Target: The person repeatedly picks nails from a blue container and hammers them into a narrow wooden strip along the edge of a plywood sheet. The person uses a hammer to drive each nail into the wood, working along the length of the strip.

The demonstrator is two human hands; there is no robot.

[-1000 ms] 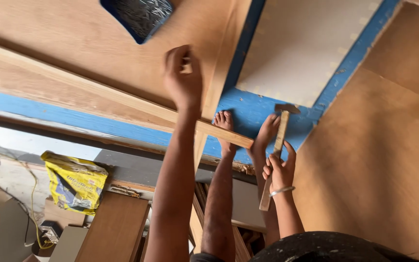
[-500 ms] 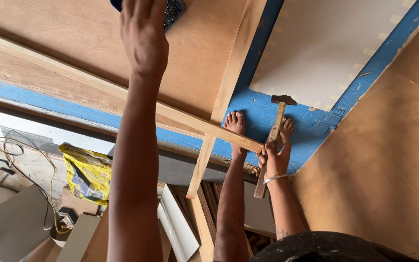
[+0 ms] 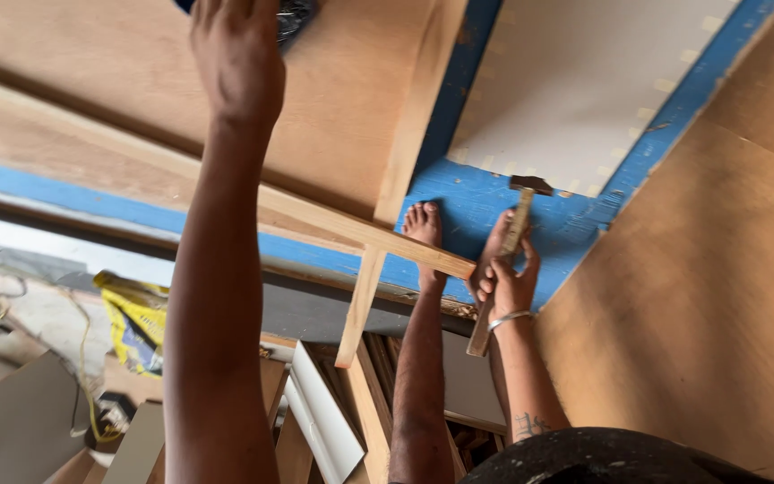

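Head view looks down over the person's own arms and legs at plywood sheets and wooden strips. Right hand point(image 3: 511, 280) has its fingers wrapped around the wooden handle of a hammer point(image 3: 503, 260), gripping near the middle of the handle; a silver bangle point(image 3: 507, 317) sits on that wrist. The hammer stands roughly upright in the frame, its dark metal head point(image 3: 530, 185) at the top over a blue panel point(image 3: 477, 211), the handle's free end pointing back toward the body. Left hand point(image 3: 236, 56) reaches far forward (almost to the top edge of the frame), seen from the back; its fingers run out of the frame, so whether they are curled or spread cannot be told. It lies over a plywood sheet point(image 3: 109, 63), just beside a dark patterned object point(image 3: 294, 12).

A bare foot point(image 3: 423, 229) rests on the blue panel, touching a long strip point(image 3: 253, 199) that crosses a second strip point(image 3: 398, 170). A pale rectangular board point(image 3: 584, 81) lies on the blue panel beyond the hammer head. At the left, lower down, are a yellow bag point(image 3: 136, 323) and loose cables point(image 3: 11, 287).
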